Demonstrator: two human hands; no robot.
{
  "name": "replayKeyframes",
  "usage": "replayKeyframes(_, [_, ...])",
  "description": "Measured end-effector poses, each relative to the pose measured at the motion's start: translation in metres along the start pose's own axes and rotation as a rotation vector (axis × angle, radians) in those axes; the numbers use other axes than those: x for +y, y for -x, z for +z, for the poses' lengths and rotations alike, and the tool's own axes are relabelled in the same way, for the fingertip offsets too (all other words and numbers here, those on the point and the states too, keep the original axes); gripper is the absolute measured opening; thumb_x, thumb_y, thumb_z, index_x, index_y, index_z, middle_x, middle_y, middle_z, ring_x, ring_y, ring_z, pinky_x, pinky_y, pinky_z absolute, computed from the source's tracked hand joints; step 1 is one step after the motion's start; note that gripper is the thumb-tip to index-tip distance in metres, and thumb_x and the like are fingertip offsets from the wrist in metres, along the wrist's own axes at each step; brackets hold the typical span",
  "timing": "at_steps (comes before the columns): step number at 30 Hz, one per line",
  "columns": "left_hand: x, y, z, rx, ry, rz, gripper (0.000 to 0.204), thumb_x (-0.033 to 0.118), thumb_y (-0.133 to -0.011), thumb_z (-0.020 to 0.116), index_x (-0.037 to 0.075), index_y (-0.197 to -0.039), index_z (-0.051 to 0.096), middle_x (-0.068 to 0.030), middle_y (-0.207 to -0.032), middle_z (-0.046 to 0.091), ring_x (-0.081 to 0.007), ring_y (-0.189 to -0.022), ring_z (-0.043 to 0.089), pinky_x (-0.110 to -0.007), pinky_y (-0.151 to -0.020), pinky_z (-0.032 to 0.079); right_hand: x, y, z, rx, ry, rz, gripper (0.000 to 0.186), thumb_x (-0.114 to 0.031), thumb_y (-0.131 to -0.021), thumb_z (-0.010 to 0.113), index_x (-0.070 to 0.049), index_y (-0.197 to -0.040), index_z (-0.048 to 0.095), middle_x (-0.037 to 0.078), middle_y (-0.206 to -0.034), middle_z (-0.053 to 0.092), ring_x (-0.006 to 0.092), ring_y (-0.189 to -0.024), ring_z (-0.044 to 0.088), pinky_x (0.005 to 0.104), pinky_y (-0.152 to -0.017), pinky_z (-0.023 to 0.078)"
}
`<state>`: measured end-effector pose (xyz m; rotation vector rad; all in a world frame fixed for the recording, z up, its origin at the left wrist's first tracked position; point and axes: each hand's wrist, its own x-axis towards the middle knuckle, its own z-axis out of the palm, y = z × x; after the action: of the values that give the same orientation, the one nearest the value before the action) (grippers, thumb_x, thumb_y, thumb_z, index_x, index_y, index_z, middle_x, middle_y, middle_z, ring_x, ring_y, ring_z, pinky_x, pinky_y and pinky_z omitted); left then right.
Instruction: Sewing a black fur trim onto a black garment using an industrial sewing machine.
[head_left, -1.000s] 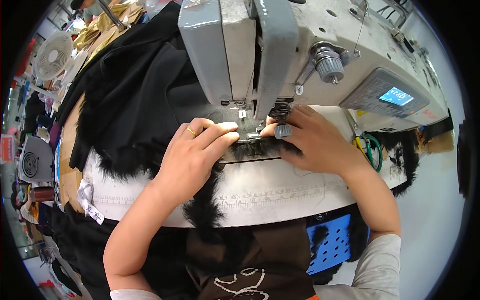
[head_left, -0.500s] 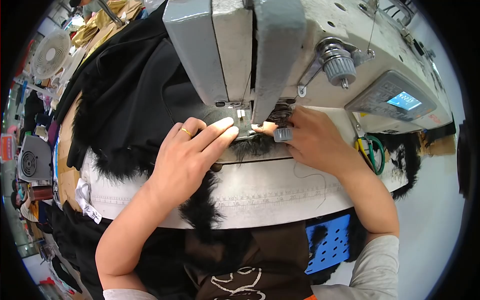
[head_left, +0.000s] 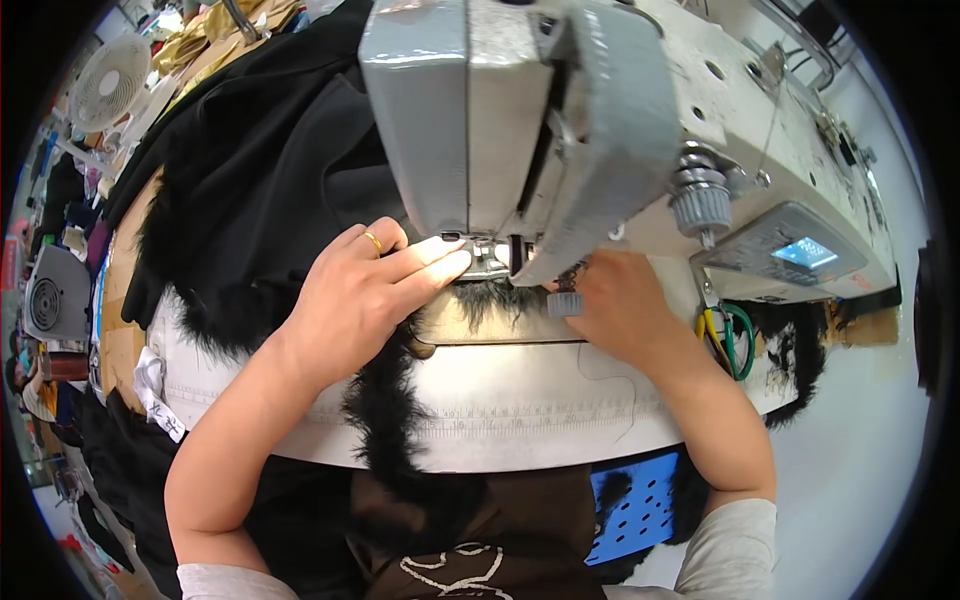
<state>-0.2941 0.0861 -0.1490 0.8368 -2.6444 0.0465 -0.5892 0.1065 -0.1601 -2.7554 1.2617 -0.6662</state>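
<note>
A piece of smooth black fabric (head_left: 290, 170) edged with fluffy black fur trim (head_left: 383, 405) lies under the sewing machine's head (head_left: 415, 110). My left hand (head_left: 350, 300), a gold ring on one finger, presses on the work just left of the lit presser foot (head_left: 488, 262). Its front two fingers stretch toward the foot; another finger is bent, and the thumb is out of sight. Short fur sticks out in front of the foot. My right hand (head_left: 622, 305) rests on the bed right of the foot, its fingertips hidden behind the machine head and a grey knob (head_left: 566, 304).
Green-and-yellow-handled scissors (head_left: 735, 335) lie on the right, beside more black fur (head_left: 800, 350). A loose thread crosses the white machine table (head_left: 500, 430). The lit control panel (head_left: 800, 250) faces me; a white fan (head_left: 110, 85) stands far left. A blue perforated plate (head_left: 635, 508) shows below.
The view has shifted, so the machine head appears further right and lower. My right fingertips have become hidden behind it. My left fingers keep their place beside the presser foot.
</note>
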Motion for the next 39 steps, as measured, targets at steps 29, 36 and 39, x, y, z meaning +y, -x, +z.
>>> replayKeyframes(29, [0.027,0.014,0.005,0.12,-0.057,-0.177,0.028,0.005,-0.078,0.067,0.005,-0.106,0.07,-0.0041,-0.12,0.072,-0.0236,-0.091,0.061,-0.037,-0.08,0.051,0.009,-0.002,0.009,0.022,0.039,-0.096,0.017,-0.01,-0.072,0.072,-0.009,-0.089,0.068,0.007,-0.092,0.066,0.0292,-0.083,0.07,0.0454,-0.062,0.054])
replayKeyframes(36, [0.026,0.014,-0.003,0.106,-0.091,-0.07,0.04,0.007,-0.076,0.068,0.007,-0.116,0.075,-0.0038,-0.119,0.075,-0.0245,-0.098,0.065,-0.037,-0.09,0.055,0.0,0.007,-0.013,-0.11,0.101,-0.124,0.038,0.0,-0.075,0.068,-0.015,-0.11,0.071,-0.006,-0.123,0.071,0.0219,-0.093,0.066,0.0347,-0.066,0.055])
replayKeyframes(39, [0.023,0.01,-0.006,0.063,-0.051,-0.039,0.038,0.008,-0.078,0.067,0.006,-0.116,0.075,-0.004,-0.122,0.075,-0.0261,-0.104,0.065,-0.039,-0.096,0.055,0.008,0.01,-0.017,-0.066,0.053,-0.137,0.048,0.001,-0.074,0.068,-0.017,-0.118,0.072,-0.008,-0.131,0.07,0.0219,-0.09,0.067,0.0341,-0.066,0.056])
